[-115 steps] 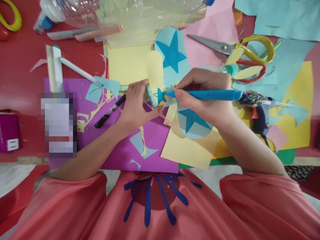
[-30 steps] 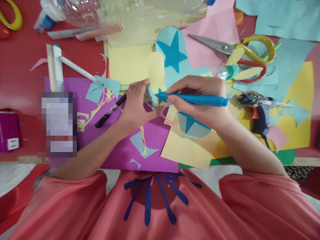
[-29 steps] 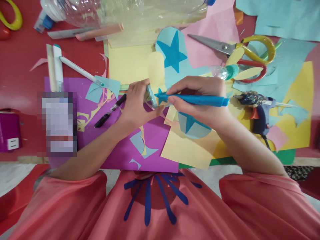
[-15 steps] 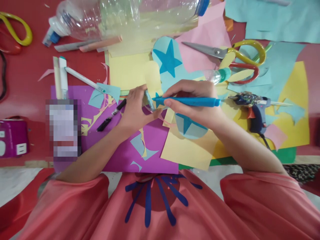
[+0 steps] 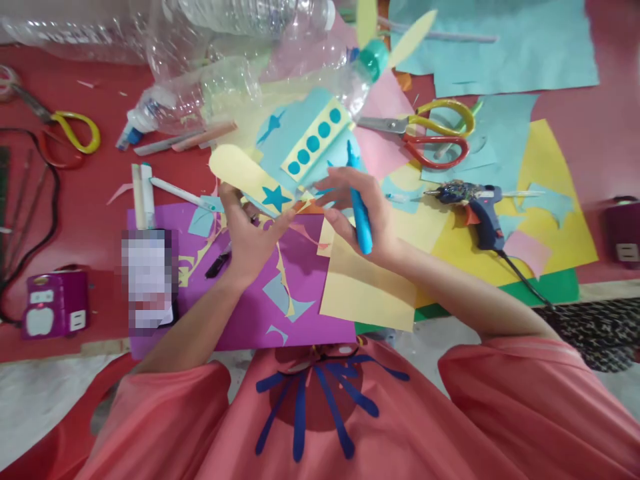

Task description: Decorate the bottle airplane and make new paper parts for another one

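Note:
Between my hands is a toy plane made from a plastic bottle, wrapped in light-blue paper [image 5: 273, 150]. A yellow strip with several blue dots [image 5: 315, 143] runs along its side. Its teal cap [image 5: 374, 61], with yellow propeller blades, points away and to the right. My left hand [image 5: 250, 237] has thumb and fingers around its near end, by a rounded yellow piece [image 5: 245, 170] bearing a blue star [image 5: 275, 198]. In my right hand [image 5: 373, 213] a blue marker [image 5: 359, 207] rests across the palm side, while its fingertips reach towards the plane's near end.
Scissors [image 5: 440, 130] lie right of the plane, with a glue gun [image 5: 477, 207] on yellow paper nearer me. Clear plastic bottles [image 5: 200, 93] crowd the back. A phone [image 5: 150, 280], white pens [image 5: 183, 193] and paper scraps [image 5: 287, 297] lie left and in front on purple paper.
The toy plane has turned, bringing its dotted strip into view and its cap away from me. The marker has left the small star and swung from sideways to nearly pointing away.

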Action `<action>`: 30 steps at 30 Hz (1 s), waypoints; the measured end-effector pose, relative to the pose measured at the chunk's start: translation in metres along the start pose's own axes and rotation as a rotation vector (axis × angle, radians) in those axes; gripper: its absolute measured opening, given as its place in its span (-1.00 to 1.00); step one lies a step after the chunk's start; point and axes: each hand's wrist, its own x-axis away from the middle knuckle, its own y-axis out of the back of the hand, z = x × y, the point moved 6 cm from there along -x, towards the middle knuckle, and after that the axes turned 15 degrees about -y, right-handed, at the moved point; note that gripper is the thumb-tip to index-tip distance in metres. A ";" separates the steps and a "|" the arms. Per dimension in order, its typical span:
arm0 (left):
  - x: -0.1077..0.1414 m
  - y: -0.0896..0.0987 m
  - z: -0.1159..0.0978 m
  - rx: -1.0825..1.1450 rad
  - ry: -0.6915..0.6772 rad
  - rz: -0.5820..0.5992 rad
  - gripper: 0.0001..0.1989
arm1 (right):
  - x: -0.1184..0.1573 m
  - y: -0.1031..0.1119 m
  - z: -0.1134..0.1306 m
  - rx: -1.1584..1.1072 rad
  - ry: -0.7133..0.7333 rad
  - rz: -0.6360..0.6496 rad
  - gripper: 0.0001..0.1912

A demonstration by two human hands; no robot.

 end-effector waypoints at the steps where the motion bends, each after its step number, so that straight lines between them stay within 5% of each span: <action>1: 0.000 0.003 -0.004 -0.005 -0.037 -0.063 -0.33 | 0.004 -0.001 -0.004 -0.017 -0.022 -0.001 -0.57; 7: 0.012 -0.009 -0.030 -0.060 -0.151 0.001 -0.28 | 0.024 0.003 -0.032 -0.139 -0.291 0.065 -0.37; 11: 0.020 -0.021 -0.059 -0.158 -0.373 0.152 -0.38 | 0.029 0.011 -0.040 -0.271 -0.376 0.038 -0.32; 17: 0.033 -0.037 -0.077 -0.218 -0.520 0.463 -0.54 | 0.025 0.016 -0.042 -0.362 -0.375 0.005 -0.17; 24: 0.042 -0.057 -0.075 -0.040 -0.559 0.700 -0.60 | 0.016 0.031 -0.063 -0.092 -0.304 -0.111 -0.28; 27: 0.038 -0.053 -0.079 0.004 -0.593 0.823 -0.77 | 0.015 0.034 -0.068 -0.051 -0.295 -0.141 -0.37; 30: 0.035 -0.035 -0.077 -0.004 -0.647 0.771 -0.82 | 0.015 0.036 -0.068 -0.046 -0.285 -0.160 -0.44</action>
